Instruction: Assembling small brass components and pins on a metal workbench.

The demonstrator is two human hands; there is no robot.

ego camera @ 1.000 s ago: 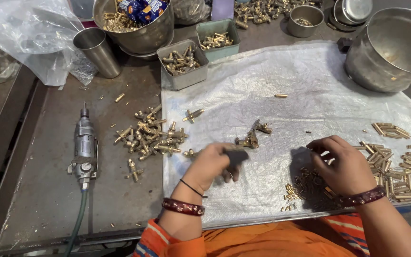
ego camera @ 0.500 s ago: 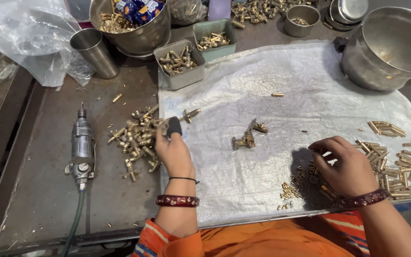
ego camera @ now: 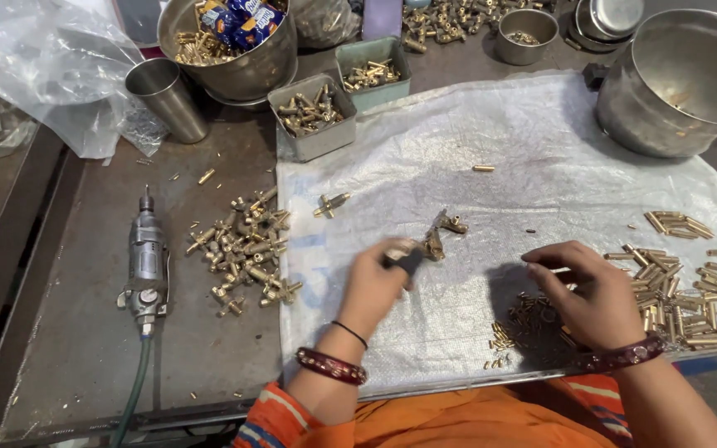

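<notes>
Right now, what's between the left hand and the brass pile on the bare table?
Head view: only the white sheet's edge strip, bare, between the left hand and the brass pile.

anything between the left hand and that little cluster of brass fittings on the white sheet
Nothing visible. The left hand is already at the small cluster of brass fittings, fingertips beside it on the white sheet, with only bare sheet around them.

Small shiny brass fittings (ego camera: 244, 249) on dull, scuffed grey metal counter (ego camera: 85, 357); crinkly white woven plastic sheet (ego camera: 499, 141); brushed steel pot (ego camera: 682, 83) gleaming.
</notes>
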